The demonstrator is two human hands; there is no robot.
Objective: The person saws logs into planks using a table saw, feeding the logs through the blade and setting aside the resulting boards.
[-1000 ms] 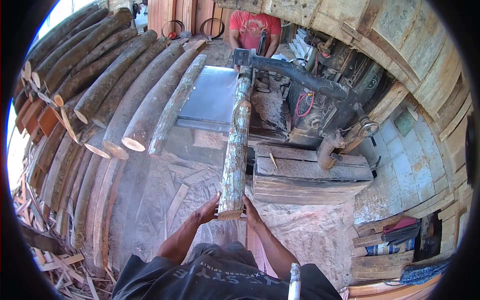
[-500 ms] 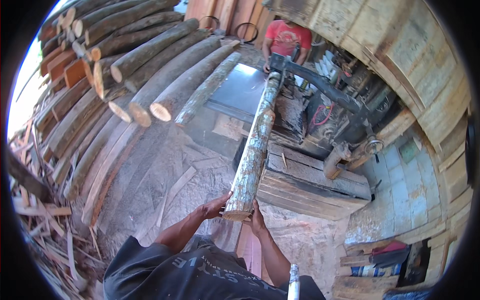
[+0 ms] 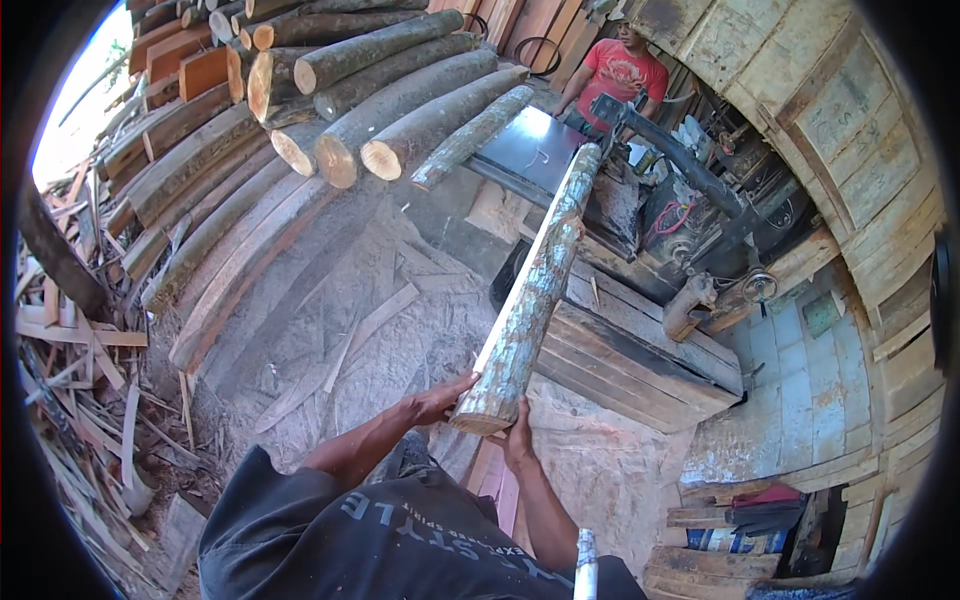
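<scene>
A long bark-covered log (image 3: 535,300) with a pale, freshly sawn face along its left side slants away from me. I hold its near end with both hands. My left hand (image 3: 440,402) wraps the left side of that end, its fingers partly hidden by the log. My right hand (image 3: 517,437) grips it from the right and below. The log's far end reaches the metal saw table (image 3: 487,160), beside the dark arm (image 3: 680,170) of the sawing machine. The blade itself cannot be made out.
A person in a red shirt (image 3: 625,75) stands beyond the saw table. Several stacked logs (image 3: 410,140) lie at the far left, with wood offcuts (image 3: 100,420) below them. A low wooden base (image 3: 630,360) stands right of my log. Sawdust and strips (image 3: 375,325) cover the floor.
The view has swung left, so the scene sits further right. The log's far end has drawn back from the machine's head, and the person beyond stands more upright. Both my hands keep their grip.
</scene>
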